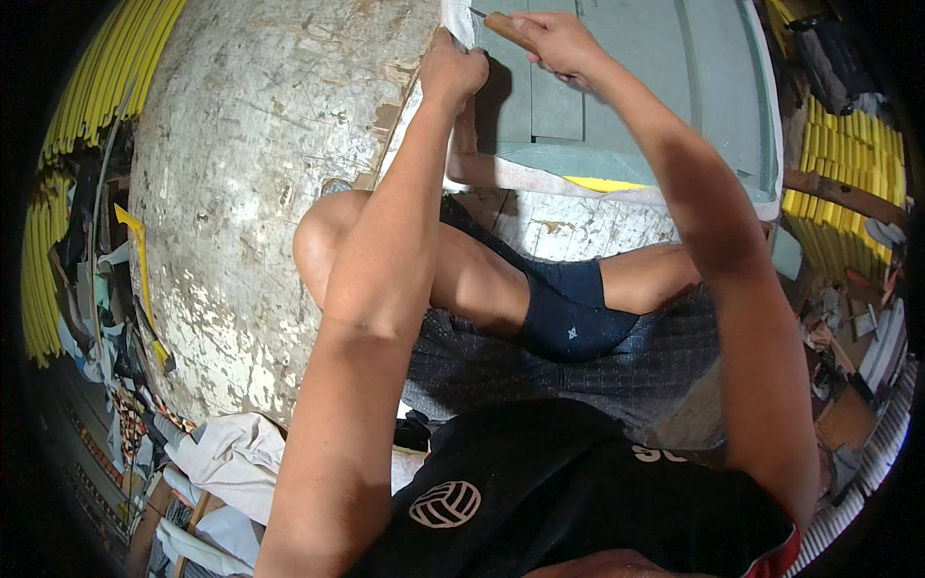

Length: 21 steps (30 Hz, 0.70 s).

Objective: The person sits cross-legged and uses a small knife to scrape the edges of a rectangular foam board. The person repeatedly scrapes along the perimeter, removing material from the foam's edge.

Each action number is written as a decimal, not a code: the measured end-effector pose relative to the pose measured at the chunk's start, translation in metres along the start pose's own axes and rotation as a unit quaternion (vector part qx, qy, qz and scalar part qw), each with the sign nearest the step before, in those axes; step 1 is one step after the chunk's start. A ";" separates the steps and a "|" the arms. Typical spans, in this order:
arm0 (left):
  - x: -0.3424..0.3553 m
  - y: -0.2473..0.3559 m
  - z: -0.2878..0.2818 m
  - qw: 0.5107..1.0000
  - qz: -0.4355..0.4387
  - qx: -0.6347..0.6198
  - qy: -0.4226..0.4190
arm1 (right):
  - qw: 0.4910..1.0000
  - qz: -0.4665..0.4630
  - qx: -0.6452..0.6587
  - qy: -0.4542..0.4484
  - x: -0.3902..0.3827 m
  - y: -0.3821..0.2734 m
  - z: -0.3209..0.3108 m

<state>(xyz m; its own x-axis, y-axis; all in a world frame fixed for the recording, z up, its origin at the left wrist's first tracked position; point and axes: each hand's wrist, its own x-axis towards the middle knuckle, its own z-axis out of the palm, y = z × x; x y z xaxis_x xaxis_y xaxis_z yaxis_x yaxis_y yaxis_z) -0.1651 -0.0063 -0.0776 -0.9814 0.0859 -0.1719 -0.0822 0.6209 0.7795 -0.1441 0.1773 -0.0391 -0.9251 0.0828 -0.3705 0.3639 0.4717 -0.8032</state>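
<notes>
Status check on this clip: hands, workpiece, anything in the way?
Left hand pinching the white edge of the grey-green sheet. Right hand gripping a wooden-handled knife, blade at the sheet's corner. Nothing blocking the hands.

Two bare hands are seen, the left hand [453, 69] and the right hand [564, 43], and one wooden-handled knife [509, 32] is counted. One grey-green flat sheet [631, 87] is shown on one worn whitish work surface [251, 164]. Two stacks of yellow strips [848, 159] [92, 106] are counted at the sides.
</notes>
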 end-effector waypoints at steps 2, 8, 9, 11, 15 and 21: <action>-0.001 -0.001 0.000 1.000 0.010 0.011 0.020 | 0.991 0.075 0.105 -0.027 -0.001 -0.001 -0.001; 0.001 0.008 0.002 1.000 0.015 0.014 -0.014 | 0.996 -0.054 -0.042 0.049 0.013 0.024 0.006; -0.001 0.010 0.001 0.999 0.010 0.029 -0.022 | 0.981 -0.130 -0.110 0.096 0.015 0.034 0.012; -0.003 0.001 -0.005 0.999 -0.007 0.042 -0.014 | 0.996 0.040 0.075 -0.022 0.001 0.006 0.008; -0.002 0.000 0.001 1.000 -0.009 0.020 -0.002 | 0.935 0.182 0.284 -0.109 -0.002 0.005 -0.005; 0.010 -0.018 0.000 0.998 -0.004 -0.054 -0.030 | 0.928 0.197 0.310 -0.068 -0.010 -0.003 0.007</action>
<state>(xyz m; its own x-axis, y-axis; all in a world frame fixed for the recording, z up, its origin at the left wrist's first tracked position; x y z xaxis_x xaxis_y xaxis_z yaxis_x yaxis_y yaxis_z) -0.1738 -0.0167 -0.0934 -0.9685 0.1309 -0.2117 -0.1112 0.5336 0.8384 -0.1350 0.1690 -0.0364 -0.6999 0.0101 -0.7142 0.7026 -0.1700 -0.6910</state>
